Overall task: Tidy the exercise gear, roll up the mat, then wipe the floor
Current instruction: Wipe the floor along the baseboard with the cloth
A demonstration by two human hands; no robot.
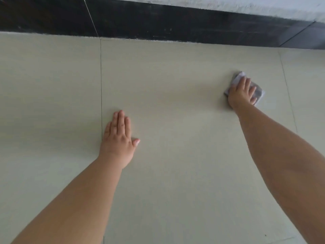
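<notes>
The cloth (255, 88) is a small grey rag, folded up, pinned flat under the right hand (241, 93) with fingers spread out straight. Left hand (117, 140) lies flat on the pale tile floor (175, 155), holding nothing. Black skirting (175, 23) runs along the wall

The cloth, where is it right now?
In the head view, the cloth lies far right on the floor, under the right hand, near the dark baseboard.
</notes>
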